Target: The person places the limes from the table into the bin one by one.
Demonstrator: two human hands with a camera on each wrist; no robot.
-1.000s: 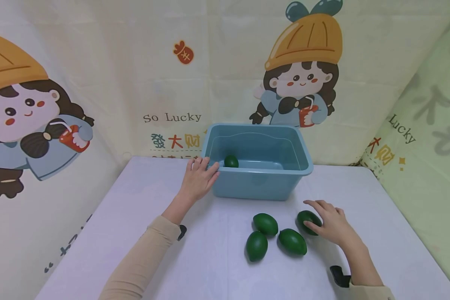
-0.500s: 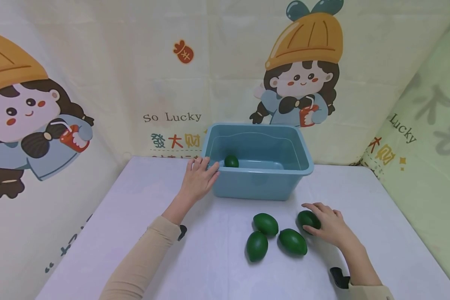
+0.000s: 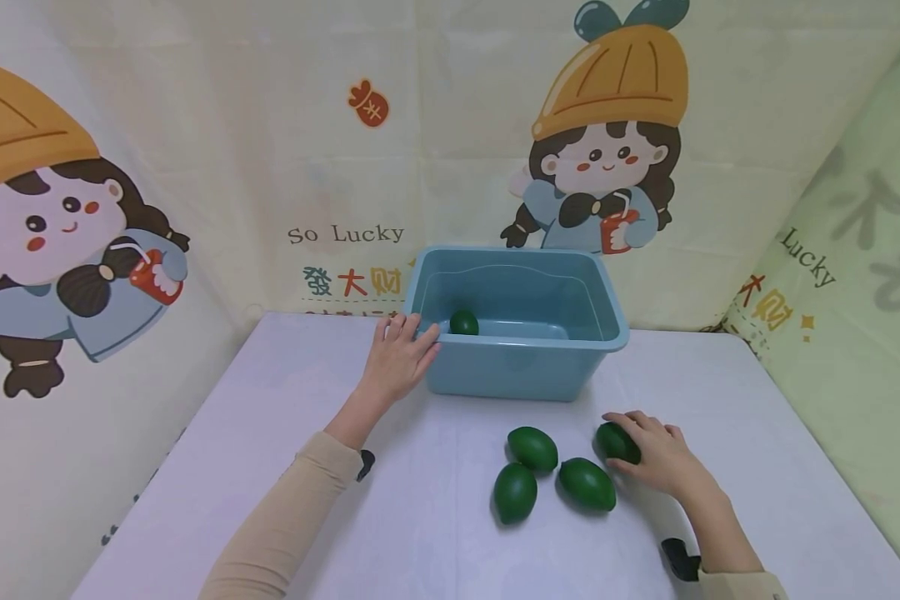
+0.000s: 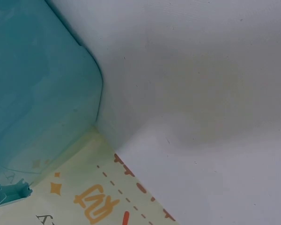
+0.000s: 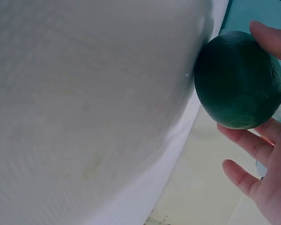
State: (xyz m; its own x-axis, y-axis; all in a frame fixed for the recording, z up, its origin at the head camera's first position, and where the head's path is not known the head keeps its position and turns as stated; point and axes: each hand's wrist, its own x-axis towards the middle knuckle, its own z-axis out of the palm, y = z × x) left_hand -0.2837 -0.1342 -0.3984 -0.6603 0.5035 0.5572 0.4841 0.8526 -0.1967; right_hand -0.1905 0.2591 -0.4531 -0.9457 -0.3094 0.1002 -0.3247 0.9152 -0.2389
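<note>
My left hand [image 3: 396, 358] rests on the left front corner of a blue plastic bin [image 3: 517, 369], its fingers over the rim. In the left wrist view the bin's wall [image 4: 42, 84] fills the upper left; no fingers show there. With thumb and fingers around it, my right hand [image 3: 662, 454] holds a dark green lime [image 3: 617, 442] at table height. The right wrist view shows this lime [image 5: 239, 82] between thumb and fingertips. Left of it lie three more limes: one at the back [image 3: 532, 448], one in front [image 3: 515, 493] and one nearer [image 3: 587, 484]. Another lime [image 3: 463, 322] lies inside the bin.
The white table [image 3: 390, 533] ends at a cream cloth backdrop [image 3: 465, 125] behind the bin, printed with cartoon girls and lettering. A similar cloth [image 3: 855, 350] hangs on the right. Black straps show at both wrists.
My right hand has lowered slightly and its thumb and fingers have closed around the lime. My left hand has stayed at the bin's corner.
</note>
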